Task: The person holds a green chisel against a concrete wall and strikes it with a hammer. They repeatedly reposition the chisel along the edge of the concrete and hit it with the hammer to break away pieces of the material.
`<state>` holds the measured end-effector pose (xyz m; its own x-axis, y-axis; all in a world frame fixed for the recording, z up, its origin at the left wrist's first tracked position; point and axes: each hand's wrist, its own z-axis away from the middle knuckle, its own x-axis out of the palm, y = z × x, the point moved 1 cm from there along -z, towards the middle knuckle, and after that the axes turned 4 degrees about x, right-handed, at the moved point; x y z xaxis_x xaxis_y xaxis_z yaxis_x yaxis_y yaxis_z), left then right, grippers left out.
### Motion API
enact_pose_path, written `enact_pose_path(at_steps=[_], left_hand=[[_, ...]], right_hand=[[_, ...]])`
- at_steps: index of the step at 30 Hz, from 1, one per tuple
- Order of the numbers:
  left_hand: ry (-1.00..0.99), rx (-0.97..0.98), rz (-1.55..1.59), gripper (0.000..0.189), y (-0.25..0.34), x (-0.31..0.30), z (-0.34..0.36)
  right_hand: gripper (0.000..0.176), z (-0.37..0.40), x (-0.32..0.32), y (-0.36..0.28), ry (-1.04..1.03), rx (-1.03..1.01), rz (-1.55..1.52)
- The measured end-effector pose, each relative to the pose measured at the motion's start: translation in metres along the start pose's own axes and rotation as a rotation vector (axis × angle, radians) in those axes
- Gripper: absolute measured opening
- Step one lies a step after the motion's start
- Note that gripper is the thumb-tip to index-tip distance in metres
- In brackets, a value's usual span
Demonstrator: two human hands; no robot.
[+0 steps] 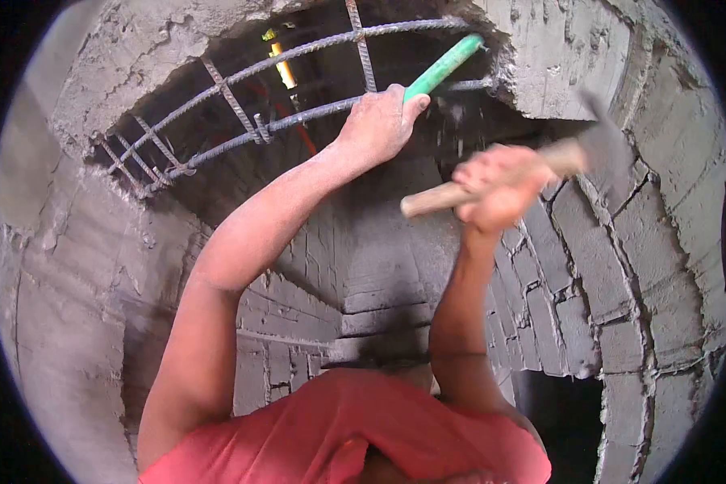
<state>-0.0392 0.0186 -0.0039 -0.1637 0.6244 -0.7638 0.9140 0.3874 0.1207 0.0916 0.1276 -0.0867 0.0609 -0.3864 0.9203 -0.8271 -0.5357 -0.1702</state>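
Note:
My left hand (375,125) is wrapped round a green chisel (446,66), which slants up to the right. Its far end meets or lies close to the broken concrete edge (504,60). Lower and to the right, my right hand (500,187) grips a hammer by its wooden handle (437,198). Motion blurs that hand and the hammer's dark head (609,149), which is apart from the chisel. Bare steel reinforcing bars (282,123) cross the opening beside my left hand. Small pale bits hang in the air below the chisel.
Rough grey concrete (169,40) surrounds the dark opening. A yellow object (283,66) shows behind the bars. Block walls with mortar joints (601,218) stand on the right and lower left (286,323). A dark gap (561,419) lies at lower right.

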Motion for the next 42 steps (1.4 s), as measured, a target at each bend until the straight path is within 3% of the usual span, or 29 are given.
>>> enact_pose_path(at_steps=[1, 3, 4, 7, 8, 10, 11, 13, 15, 17, 22, 23, 25, 27, 28, 29, 30, 31, 32, 35, 37, 41, 42], left_hand=[[0.006, 0.001, 0.002, 0.044, -0.001, -0.002, -0.002], [-0.030, -0.045, 0.032, 0.044, -0.005, -0.005, 0.000], [-0.030, -0.049, 0.029, 0.044, -0.008, -0.005, -0.001], [-0.020, 0.021, 0.003, 0.044, -0.006, -0.004, -0.003], [-0.003, 0.017, -0.008, 0.044, -0.005, -0.006, -0.004], [0.015, 0.004, -0.006, 0.044, -0.003, -0.004, 0.002], [0.024, 0.017, 0.000, 0.045, -0.004, -0.005, -0.001], [0.021, -0.012, 0.004, 0.045, -0.005, -0.004, -0.001], [-0.002, -0.026, 0.003, 0.044, -0.003, -0.005, -0.001], [-0.022, -0.040, -0.002, 0.044, -0.002, -0.008, -0.002], [-0.002, -0.055, -0.066, 0.043, -0.002, 0.001, -0.002], [0.018, -0.048, -0.069, 0.043, -0.002, -0.001, -0.002], [-0.032, -0.059, -0.008, 0.044, 0.001, -0.005, 0.001], [-0.015, -0.036, 0.000, 0.045, -0.003, -0.005, 0.001], [0.007, -0.026, -0.008, 0.045, -0.005, -0.002, 0.001], [0.007, -0.028, -0.011, 0.045, -0.005, -0.001, 0.002], [0.025, -0.020, -0.013, 0.045, -0.005, -0.002, 0.001], [0.034, -0.015, -0.014, 0.044, -0.004, -0.002, 0.003], [0.009, 0.008, -0.030, 0.045, 0.000, -0.008, 0.003], [-0.034, -0.038, -0.070, 0.046, 0.007, -0.016, 0.004], [0.004, 0.004, -0.174, 0.046, 0.003, -0.021, -0.002], [0.011, 0.126, -0.298, 0.042, 0.005, -0.032, -0.006], [0.001, 0.147, -0.310, 0.041, 0.004, -0.035, -0.007]], right_hand=[[0.063, 0.008, 0.015, -0.033, -0.129, 0.249, -0.607], [0.065, 0.004, 0.008, -0.078, -0.331, -0.551, 0.053], [0.065, 0.000, 0.006, -0.071, -0.330, -0.547, 0.051], [0.066, -0.012, -0.018, -0.046, -0.068, -1.097, 0.430], [0.066, -0.022, -0.017, -0.017, -0.073, -1.098, 0.426], [0.046, -0.029, -0.009, 0.062, -0.220, 0.328, 0.103], [0.052, -0.019, -0.006, 0.058, -0.117, 0.252, 0.257], [0.061, -0.008, -0.003, 0.028, -0.119, 0.046, 0.295], [0.067, 0.002, 0.012, -0.020, 0.101, 0.189, -0.486], [0.066, 0.004, 0.001, -0.061, -0.142, -0.516, -0.152], [0.045, -0.025, -0.014, -0.004, -0.364, -0.782, -0.023], [0.045, -0.026, -0.014, 0.012, -0.365, -0.785, -0.021], [0.050, -0.023, -0.016, 0.051, -0.075, 0.213, 0.524], [0.050, -0.006, -0.032, 0.038, -0.202, 0.035, 0.268], [0.051, 0.006, -0.018, 0.024, -0.047, -0.015, -0.113], [0.064, 0.013, -0.005, -0.002, -0.045, 0.087, -0.562], [0.069, 0.008, -0.013, -0.017, -0.302, -0.387, -0.177], [0.070, 0.007, -0.006, -0.047, -0.380, -0.651, 0.189], [0.069, 0.013, 0.007, -0.062, -0.388, -0.784, 0.088], [0.069, 0.022, 0.005, -0.079, -0.356, -0.893, 0.059], [0.068, 0.026, 0.003, -0.063, -0.357, -0.826, 0.067], [0.066, 0.018, -0.018, 0.004, -0.398, -0.487, 0.014], [0.066, 0.022, -0.020, 0.017, -0.388, -0.495, 0.015]])
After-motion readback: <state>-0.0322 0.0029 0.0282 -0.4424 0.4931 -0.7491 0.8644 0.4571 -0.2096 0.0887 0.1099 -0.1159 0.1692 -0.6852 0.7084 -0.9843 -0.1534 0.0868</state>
